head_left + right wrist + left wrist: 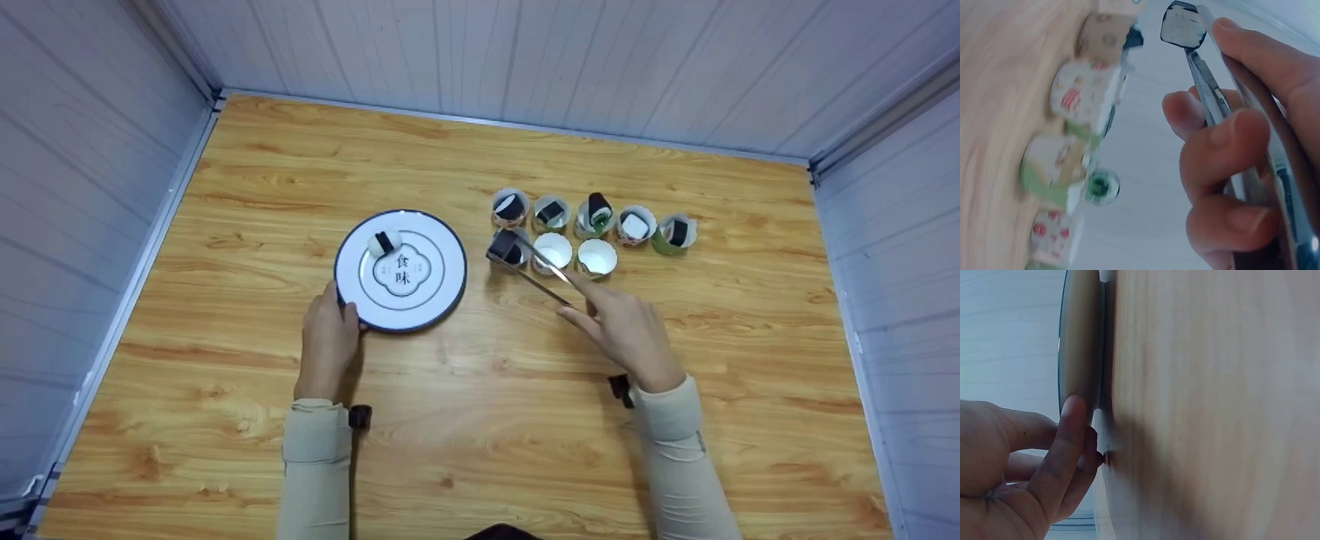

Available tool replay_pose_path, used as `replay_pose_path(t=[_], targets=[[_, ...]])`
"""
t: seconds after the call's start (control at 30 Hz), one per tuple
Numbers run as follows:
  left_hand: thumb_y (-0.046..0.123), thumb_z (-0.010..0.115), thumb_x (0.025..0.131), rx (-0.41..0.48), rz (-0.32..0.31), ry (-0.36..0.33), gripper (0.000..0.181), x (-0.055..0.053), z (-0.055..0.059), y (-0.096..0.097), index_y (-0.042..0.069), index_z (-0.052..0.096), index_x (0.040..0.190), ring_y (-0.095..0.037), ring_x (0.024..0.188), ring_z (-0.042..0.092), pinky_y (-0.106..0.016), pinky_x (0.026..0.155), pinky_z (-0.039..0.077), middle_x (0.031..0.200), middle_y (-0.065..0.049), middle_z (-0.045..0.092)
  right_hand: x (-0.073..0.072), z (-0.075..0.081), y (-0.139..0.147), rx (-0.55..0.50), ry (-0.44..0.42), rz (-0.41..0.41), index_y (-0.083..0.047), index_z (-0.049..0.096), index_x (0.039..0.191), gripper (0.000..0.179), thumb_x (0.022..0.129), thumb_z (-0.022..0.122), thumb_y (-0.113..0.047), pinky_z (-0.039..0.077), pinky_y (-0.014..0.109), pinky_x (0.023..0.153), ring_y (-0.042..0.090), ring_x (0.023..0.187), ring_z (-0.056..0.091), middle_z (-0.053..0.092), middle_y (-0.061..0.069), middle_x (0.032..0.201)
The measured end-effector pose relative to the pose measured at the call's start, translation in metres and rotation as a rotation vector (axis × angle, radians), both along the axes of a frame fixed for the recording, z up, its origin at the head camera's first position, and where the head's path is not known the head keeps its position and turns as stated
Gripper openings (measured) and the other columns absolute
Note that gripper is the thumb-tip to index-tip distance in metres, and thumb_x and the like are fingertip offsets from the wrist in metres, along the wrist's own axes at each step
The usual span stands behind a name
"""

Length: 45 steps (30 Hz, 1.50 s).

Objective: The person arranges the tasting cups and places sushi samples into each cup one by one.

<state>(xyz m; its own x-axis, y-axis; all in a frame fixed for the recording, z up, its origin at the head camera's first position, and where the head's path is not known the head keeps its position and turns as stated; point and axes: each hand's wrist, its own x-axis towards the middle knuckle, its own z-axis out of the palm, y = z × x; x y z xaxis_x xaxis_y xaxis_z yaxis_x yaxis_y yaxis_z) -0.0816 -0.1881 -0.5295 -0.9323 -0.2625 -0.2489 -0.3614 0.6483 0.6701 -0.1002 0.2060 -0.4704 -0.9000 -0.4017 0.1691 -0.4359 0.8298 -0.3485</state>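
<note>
My left hand [328,337] grips the near left rim of a white plate [439,292] with a blue edge. In the left wrist view, one finger lies against the underside of the plate [1081,337]. On the plate sits a white sushi piece with a black band [384,242]. My right hand [630,330] holds metal tongs [541,286], whose tips pinch a sushi piece wrapped in black seaweed [504,244]. That piece is over the front left paper cup [520,259], with its white end [1182,28] showing in the right wrist view.
Behind the tongs, several paper cups hold sushi pieces, among them a roll with green filling [598,211] and a white-topped piece [635,226]. A front cup [596,257] shows a bare white inside; another [553,251] lies partly behind the tongs. Pale panels [480,60] border the wooden table [480,420].
</note>
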Motion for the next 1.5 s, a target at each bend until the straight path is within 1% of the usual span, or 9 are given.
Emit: replay_pose_path(t=[0.13, 0.23, 0.47, 0.67, 0.77, 0.9, 1.13, 1.37, 1.5], targets=[[0.010, 0.042, 0.106, 0.007, 0.003, -0.011, 0.052, 0.000, 0.000, 0.001, -0.001, 0.028, 0.155, -0.040, 0.134, 0.043, -0.048, 0.111, 0.037, 0.142, -0.028, 0.045, 0.004, 0.001, 0.018, 0.009, -0.014, -0.051, -0.021, 0.059, 0.142, 0.053, 0.095, 0.068, -0.044, 0.037, 0.031, 0.043, 0.013, 0.050, 0.043, 0.056, -0.005, 0.069], [0.010, 0.042, 0.106, 0.006, 0.004, -0.010, 0.052, 0.001, 0.000, 0.001, 0.000, 0.028, 0.155, -0.040, 0.134, 0.043, -0.048, 0.111, 0.037, 0.143, -0.028, 0.045, 0.005, 0.001, 0.030, 0.023, -0.031, -0.092, -0.019, 0.059, 0.141, 0.053, 0.095, 0.068, -0.043, 0.037, 0.032, 0.043, 0.014, 0.051, 0.043, 0.056, -0.003, 0.071], [0.010, 0.043, 0.106, 0.001, 0.005, -0.010, 0.052, 0.000, 0.000, 0.000, -0.001, 0.029, 0.155, -0.040, 0.134, 0.043, -0.048, 0.111, 0.037, 0.142, -0.028, 0.045, 0.004, -0.009, 0.044, 0.034, -0.066, -0.147, -0.018, 0.060, 0.140, 0.053, 0.093, 0.072, -0.037, 0.035, 0.033, 0.042, 0.016, 0.050, 0.042, 0.053, -0.004, 0.067], [0.010, 0.042, 0.107, 0.001, 0.006, -0.017, 0.051, -0.001, 0.000, 0.001, -0.001, 0.030, 0.154, -0.039, 0.133, 0.044, -0.047, 0.111, 0.038, 0.142, -0.027, 0.046, 0.001, -0.018, 0.046, 0.047, -0.047, -0.145, -0.019, 0.061, 0.140, 0.052, 0.092, 0.074, -0.036, 0.035, 0.034, 0.043, 0.017, 0.050, 0.043, 0.052, -0.003, 0.064], [0.009, 0.044, 0.106, -0.015, -0.005, 0.010, 0.049, -0.001, -0.001, 0.001, -0.003, 0.033, 0.152, -0.039, 0.131, 0.045, -0.048, 0.109, 0.039, 0.139, -0.028, 0.048, 0.000, -0.020, 0.046, 0.069, -0.045, -0.146, -0.018, 0.061, 0.139, 0.051, 0.093, 0.073, -0.037, 0.035, 0.034, 0.042, 0.017, 0.049, 0.043, 0.051, -0.003, 0.063], [0.008, 0.044, 0.106, -0.034, -0.014, 0.031, 0.048, -0.002, -0.002, 0.001, -0.005, 0.034, 0.151, -0.040, 0.130, 0.046, -0.048, 0.109, 0.039, 0.137, -0.029, 0.049, 0.000, -0.021, 0.046, 0.087, -0.075, -0.161, -0.018, 0.061, 0.139, 0.051, 0.093, 0.071, -0.038, 0.034, 0.034, 0.041, 0.017, 0.049, 0.044, 0.051, -0.003, 0.063], [0.009, 0.043, 0.106, -0.024, 0.002, -0.028, 0.051, -0.003, 0.000, 0.002, -0.003, 0.029, 0.154, -0.039, 0.134, 0.042, -0.048, 0.112, 0.036, 0.144, -0.028, 0.044, -0.001, -0.021, 0.045, 0.099, -0.104, -0.166, -0.018, 0.062, 0.137, 0.050, 0.094, 0.070, -0.040, 0.035, 0.034, 0.042, 0.018, 0.050, 0.045, 0.052, -0.003, 0.063], [0.010, 0.043, 0.106, -0.020, 0.004, -0.029, 0.051, -0.003, -0.001, 0.002, -0.003, 0.029, 0.154, -0.040, 0.135, 0.042, -0.048, 0.112, 0.036, 0.144, -0.028, 0.044, -0.001, -0.017, 0.043, 0.079, -0.115, -0.176, -0.016, 0.062, 0.136, 0.050, 0.094, 0.070, -0.041, 0.037, 0.035, 0.045, 0.018, 0.053, 0.048, 0.054, -0.003, 0.067], [0.010, 0.042, 0.107, -0.010, 0.014, -0.038, 0.052, -0.003, -0.001, 0.002, -0.002, 0.028, 0.155, -0.039, 0.135, 0.042, -0.047, 0.111, 0.037, 0.144, -0.028, 0.044, -0.001, -0.014, 0.040, 0.070, -0.109, -0.174, -0.017, 0.061, 0.138, 0.051, 0.094, 0.070, -0.040, 0.037, 0.035, 0.045, 0.018, 0.054, 0.048, 0.055, -0.003, 0.068]])
